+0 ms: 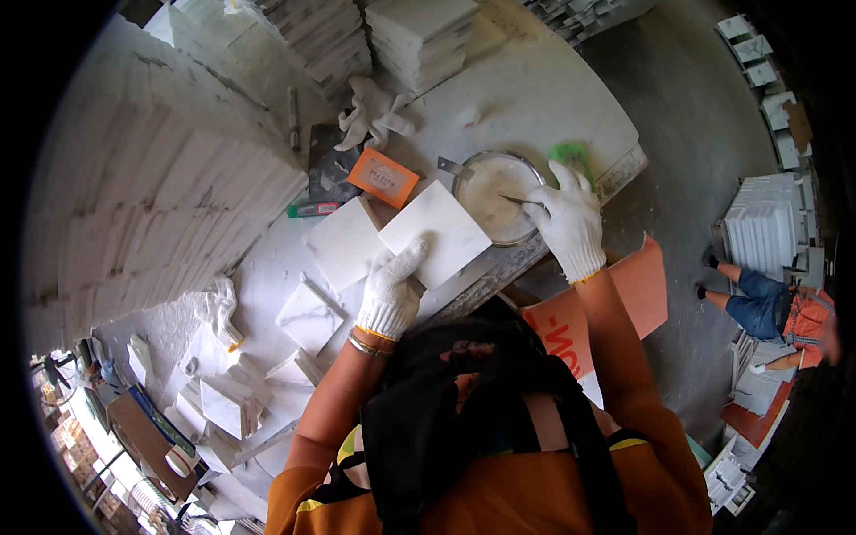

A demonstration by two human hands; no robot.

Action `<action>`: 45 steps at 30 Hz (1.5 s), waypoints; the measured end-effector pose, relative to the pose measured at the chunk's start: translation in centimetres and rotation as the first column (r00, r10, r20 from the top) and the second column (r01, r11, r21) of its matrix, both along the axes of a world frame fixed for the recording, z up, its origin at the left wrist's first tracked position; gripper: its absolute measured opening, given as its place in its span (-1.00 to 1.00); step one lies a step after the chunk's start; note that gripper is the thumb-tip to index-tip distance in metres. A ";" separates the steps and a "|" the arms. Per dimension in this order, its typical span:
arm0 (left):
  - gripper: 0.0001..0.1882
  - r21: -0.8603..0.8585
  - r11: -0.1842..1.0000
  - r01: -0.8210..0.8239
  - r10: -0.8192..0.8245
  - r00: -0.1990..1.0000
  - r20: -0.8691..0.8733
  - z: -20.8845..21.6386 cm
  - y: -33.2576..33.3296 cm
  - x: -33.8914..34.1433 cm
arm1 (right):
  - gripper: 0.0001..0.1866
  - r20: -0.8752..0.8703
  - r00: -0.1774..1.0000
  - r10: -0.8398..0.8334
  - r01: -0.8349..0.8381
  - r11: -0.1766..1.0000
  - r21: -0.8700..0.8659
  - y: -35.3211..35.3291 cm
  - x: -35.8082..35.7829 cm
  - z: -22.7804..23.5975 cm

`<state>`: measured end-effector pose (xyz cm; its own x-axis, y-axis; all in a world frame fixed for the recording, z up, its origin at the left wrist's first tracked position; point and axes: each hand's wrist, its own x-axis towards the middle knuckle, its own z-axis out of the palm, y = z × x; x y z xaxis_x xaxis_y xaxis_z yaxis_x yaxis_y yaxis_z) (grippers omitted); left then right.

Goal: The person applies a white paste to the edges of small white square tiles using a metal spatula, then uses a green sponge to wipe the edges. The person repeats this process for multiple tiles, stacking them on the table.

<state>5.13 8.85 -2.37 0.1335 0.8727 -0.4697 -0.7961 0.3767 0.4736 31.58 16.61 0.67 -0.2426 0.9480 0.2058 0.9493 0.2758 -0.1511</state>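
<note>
One tile in our left hand, a thin tool in our right, dipped in white paste

Our left hand [392,290] pinches the white square tile [437,234] by its near corner, thumb on top, fingers hidden below; it sits beside the bowl [493,154], partly over another tile [339,245] on the bench [553,98]. Our right hand [566,214] grasps the thin tool [513,198], its tip in the paste [486,183]. We judge that a one-corner hold could let the tile twist or slip, chipping it against its neighbour. The bowl stands close to the bench's edge, so a sideways push from the tool or our wrist might tip it over
</note>
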 end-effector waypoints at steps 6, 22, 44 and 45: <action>-0.51 0.030 1.000 0.005 -0.005 1.000 -0.001 0.3 0.0 0.0 | -0.88 0.040 0.999 0.025 -0.026 0.999 0.025 0.7 0.0 -0.5; -0.55 0.014 1.000 -0.010 0.010 1.000 -0.026 -0.3 -0.3 0.4 | -0.76 -0.082 0.996 -0.031 0.024 0.997 -0.078 -0.1 1.6 0.8; -0.49 0.008 0.997 0.081 -0.081 0.997 -0.018 -0.6 0.3 1.7 | -0.85 -0.380 0.913 -0.150 0.058 0.969 -0.241 -0.7 1.9 0.8; -0.49 0.022 0.996 0.091 -0.091 0.996 -0.008 -0.5 0.5 1.8 | -0.84 -0.430 0.888 -0.164 0.054 0.965 -0.256 -0.8 1.5 0.7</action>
